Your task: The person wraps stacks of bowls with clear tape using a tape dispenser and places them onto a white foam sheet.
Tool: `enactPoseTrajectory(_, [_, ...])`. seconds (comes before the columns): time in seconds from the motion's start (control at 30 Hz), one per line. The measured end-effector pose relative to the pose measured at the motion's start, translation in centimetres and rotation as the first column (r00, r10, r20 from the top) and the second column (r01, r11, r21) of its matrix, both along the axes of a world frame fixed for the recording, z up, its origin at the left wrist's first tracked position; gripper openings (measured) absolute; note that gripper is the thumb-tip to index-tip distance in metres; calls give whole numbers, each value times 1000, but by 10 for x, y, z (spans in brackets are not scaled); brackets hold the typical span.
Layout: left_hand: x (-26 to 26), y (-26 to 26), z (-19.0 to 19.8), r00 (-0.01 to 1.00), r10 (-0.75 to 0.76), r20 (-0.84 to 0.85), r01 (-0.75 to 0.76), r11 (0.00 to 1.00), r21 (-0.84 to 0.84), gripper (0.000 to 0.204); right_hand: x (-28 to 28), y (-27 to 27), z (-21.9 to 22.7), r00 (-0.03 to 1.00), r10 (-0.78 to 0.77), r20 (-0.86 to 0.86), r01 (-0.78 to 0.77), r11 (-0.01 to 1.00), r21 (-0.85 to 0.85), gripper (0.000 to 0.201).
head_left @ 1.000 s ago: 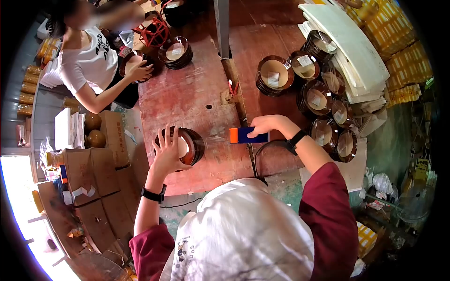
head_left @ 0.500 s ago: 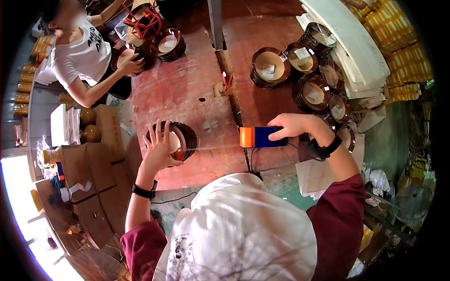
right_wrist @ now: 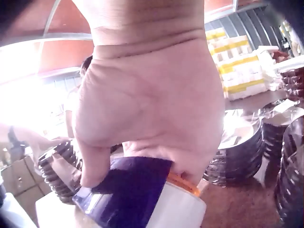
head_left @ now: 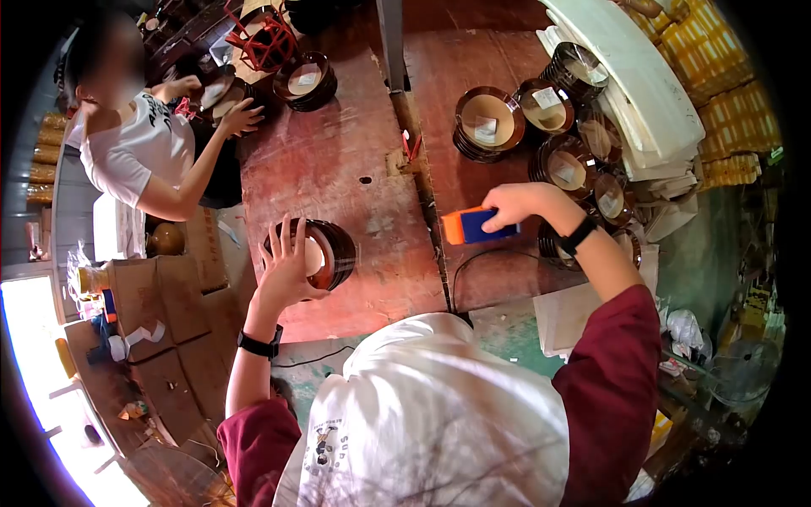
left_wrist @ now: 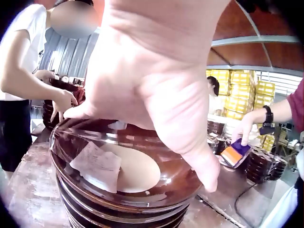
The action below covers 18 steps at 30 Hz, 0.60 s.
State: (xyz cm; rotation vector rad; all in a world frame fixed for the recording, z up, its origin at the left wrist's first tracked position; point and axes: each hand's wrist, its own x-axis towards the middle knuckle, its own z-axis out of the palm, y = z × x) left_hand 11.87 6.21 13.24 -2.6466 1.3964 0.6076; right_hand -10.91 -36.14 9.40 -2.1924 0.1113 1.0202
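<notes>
My left hand (head_left: pixel 286 264) spreads its fingers over the top of a stack of brown glazed bowls (head_left: pixel 342 253), fingertips and thumb on the rim. In the left wrist view, a white paper slip (left_wrist: pixel 98 166) lies in the top bowl (left_wrist: pixel 135 197), beneath shiny clear film. My right hand (head_left: pixel 519 205) grips a boxy blue and orange thing (head_left: pixel 490 228) above the table, right of the stack, its orange end towards the bowls. In the right wrist view its blue body (right_wrist: pixel 130 190) shows under my thumb, next to a white part; its exact kind I cannot tell.
Wrapped bowl stacks (head_left: pixel 488 127) stand at the back right, beside white foam sheets (head_left: pixel 629 93). Another person (head_left: pixel 139 156) handles bowls at the left. A red frame (head_left: pixel 263 42) and a metal post (head_left: pixel 390 46) stand at the back. A black cord (head_left: pixel 456 283) runs near my right hand.
My right hand has moved rightward, then slightly away from me, with the blue and orange thing now tilted. My left hand stays on the bowls. The other person's far arm has come in.
</notes>
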Motion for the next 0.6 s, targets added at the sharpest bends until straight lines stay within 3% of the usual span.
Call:
enactPoseTrajectory(0.13, [1, 1, -1, 1000, -12, 2, 12, 1000, -7, 149, 51, 36, -14, 998, -37, -59, 22, 972, -233, 48])
enactPoseTrajectory(0.2, [2, 0, -1, 1000, -17, 4, 17, 1000, -13, 149, 73, 51, -43, 998, 48, -38, -56, 966, -254, 48])
enactPoseTrajectory(0.27, [1, 0, -1, 1000, -14, -6, 13, 1000, -18, 148, 90, 69, -78, 996, 36, -84, -56, 965, -256, 46])
enactPoseTrajectory(0.33, [1, -1, 0, 1000, -8, -8, 8, 1000, -13, 147, 102, 87, -75, 989, 77, -127, -103, 970, -219, 43])
enactPoseTrajectory(0.43, [0, -3, 1, 1000, 6, -11, -6, 1000, 4, 147, 113, 107, -93, 987, -32, -154, 2, 981, -192, 41])
enactPoseTrajectory(0.6, [1, -4, 2, 1000, 20, -23, -20, 1000, 14, 148, 126, 131, -102, 1000, -14, 26, 19, 980, -198, 48])
